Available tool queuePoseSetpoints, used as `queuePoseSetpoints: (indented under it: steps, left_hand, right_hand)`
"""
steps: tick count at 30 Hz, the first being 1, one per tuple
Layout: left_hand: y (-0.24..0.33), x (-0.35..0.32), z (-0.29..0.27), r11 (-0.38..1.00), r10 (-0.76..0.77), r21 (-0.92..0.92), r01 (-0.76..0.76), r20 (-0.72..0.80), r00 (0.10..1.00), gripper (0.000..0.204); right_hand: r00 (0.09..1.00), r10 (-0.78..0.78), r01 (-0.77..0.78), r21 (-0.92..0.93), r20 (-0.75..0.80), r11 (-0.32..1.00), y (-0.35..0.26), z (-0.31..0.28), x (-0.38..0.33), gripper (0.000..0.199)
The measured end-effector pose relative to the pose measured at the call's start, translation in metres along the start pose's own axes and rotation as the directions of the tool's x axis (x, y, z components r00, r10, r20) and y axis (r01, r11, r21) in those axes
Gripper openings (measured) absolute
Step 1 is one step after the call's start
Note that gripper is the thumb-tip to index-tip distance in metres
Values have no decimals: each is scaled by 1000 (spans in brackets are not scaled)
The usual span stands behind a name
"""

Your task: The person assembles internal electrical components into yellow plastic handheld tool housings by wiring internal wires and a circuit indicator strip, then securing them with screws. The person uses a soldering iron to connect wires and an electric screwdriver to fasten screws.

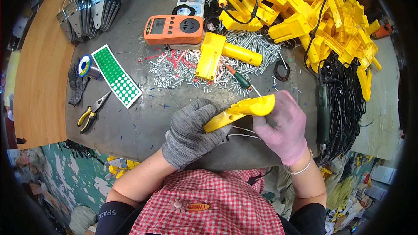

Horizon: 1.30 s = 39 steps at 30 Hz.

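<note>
A yellow plastic housing (244, 109), rounded at one end, is held tilted over the near part of the bench. My left hand (191, 130), in a grey knit glove, grips its lower left end, thumb on top. At the rounded end my right hand (285, 126), in a pink glove and slightly blurred, curls its fingers against the housing; its fingertips are partly hidden. White wires (244, 135) run below the housing between both hands. Just beyond lies a green-handled screwdriver (241, 79), beside another yellow housing (213, 56) resting on a heap of screws (257, 48).
Yellow housings (305, 13) pile up at the far right, above black cables (342, 109). An orange meter (173, 29) stands behind the screws. Leftward lie pliers (93, 112), a green sticker sheet (115, 74) and a wire spool (88, 66). Metal brackets (89, 13) fill the far left.
</note>
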<state>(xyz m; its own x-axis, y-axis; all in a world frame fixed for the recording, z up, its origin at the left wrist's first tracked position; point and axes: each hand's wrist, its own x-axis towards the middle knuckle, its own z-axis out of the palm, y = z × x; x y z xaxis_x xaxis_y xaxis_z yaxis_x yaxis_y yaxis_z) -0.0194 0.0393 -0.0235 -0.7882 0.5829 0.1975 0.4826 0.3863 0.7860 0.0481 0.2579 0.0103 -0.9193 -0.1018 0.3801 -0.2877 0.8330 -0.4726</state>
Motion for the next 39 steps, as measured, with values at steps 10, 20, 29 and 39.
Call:
queuePoseSetpoints:
  steps: [10, 20, 29, 39]
  left_hand:
    - [-5, -6, 5, 997, -77, -33, 75, -83, 994, 45]
    - [14, -4, 6, 995, -45, -87, 38, -81, 996, 46]
    - [25, 14, -25, 990, 57, -130, -50, 53, 997, 47]
    - [25, 22, -22, 937, 259, -262, -230, 85, 962, 39]
  right_hand:
    - [983, 185, -186, 118, 20, 975, -12, 1, 2, 16]
    - [995, 57, -48, 98, -86, 994, -26, 28, -1, 25]
    - [952, -269, 301, -292, 146, 908, -34, -9, 11, 30]
    - [860, -406, 456, -822, 309, 340, -42, -47, 9, 37]
